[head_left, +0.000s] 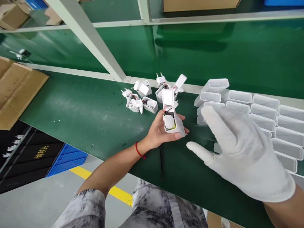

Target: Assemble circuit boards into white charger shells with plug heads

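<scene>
My bare left hand (158,129) is wrapped round a white plug-in adapter housing (177,126). The housing is uncapped, showing wires and a yellow part inside, and its white lid (168,98) stands up at the far end. My right hand (247,152), in a white glove, hovers to the right with thumb and fingers apart and nothing between them. It covers part of a group of translucent white empty housings (263,109). Behind my left hand stand several similar opened adapters (150,104), with plug pins and wires sticking out.
A thin black tool (161,160) lies on the green table (99,117) near its front edge. A slanted white post (90,38) meets the table's back rail. At the left are a cardboard box (21,91) and black and blue crates (66,160).
</scene>
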The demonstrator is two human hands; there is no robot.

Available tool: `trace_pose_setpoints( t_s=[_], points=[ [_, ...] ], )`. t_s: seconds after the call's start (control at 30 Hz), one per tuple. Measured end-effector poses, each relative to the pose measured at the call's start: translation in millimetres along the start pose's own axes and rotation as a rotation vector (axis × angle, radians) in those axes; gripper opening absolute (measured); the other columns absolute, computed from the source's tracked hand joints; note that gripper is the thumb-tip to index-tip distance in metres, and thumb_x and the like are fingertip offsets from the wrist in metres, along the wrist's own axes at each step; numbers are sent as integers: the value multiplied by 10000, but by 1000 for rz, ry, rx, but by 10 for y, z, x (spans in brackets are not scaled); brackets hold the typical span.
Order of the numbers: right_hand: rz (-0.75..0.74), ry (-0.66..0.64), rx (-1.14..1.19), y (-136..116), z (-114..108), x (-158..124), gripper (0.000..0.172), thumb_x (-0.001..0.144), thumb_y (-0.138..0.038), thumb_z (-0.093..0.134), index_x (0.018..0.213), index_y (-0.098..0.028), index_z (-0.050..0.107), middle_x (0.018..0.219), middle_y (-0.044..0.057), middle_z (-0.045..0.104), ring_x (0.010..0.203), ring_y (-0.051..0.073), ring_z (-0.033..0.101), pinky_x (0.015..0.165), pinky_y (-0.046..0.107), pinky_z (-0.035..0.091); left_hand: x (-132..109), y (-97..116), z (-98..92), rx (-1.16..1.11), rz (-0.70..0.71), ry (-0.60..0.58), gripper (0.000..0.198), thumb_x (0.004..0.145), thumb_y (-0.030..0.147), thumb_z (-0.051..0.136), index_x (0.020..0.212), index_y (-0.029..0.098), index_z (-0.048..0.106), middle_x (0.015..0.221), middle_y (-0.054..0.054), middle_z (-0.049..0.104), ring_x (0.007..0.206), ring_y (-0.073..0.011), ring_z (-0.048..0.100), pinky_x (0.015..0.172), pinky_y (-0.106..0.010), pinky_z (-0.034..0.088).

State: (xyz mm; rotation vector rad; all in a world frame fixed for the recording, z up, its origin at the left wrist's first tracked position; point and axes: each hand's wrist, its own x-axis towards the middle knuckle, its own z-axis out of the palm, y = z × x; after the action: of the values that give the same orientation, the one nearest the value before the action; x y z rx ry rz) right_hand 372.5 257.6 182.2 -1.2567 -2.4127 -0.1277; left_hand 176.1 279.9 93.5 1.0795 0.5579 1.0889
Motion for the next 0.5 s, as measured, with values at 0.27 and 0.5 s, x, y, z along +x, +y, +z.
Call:
trace_pose_setpoints(
  t_s=[0.27, 0.5],
  points=[
    [3, -91, -11, -1, 153, -30, 475, 986, -424, 468, 1336, -116, 557, 1079, 172, 673, 951, 351, 666, 766, 487, 565, -44, -94, -14, 280, 13, 25, 667, 691, 382, 860, 1217, 224, 481, 1150, -87, 620, 1012, -242, 678, 874, -402, 586],
    [-3, -74, 129, -27, 188, -55, 427, 984, -338, 478, 1360, -136, 491, 1066, 155, 680, 926, 316, 675, 749, 444, 559, -50, -95, -44, 584, 70, -138, 624, 695, 448, 835, 1181, 151, 580, 1124, -125, 637, 966, -251, 652, 821, -362, 574]
  ],
)
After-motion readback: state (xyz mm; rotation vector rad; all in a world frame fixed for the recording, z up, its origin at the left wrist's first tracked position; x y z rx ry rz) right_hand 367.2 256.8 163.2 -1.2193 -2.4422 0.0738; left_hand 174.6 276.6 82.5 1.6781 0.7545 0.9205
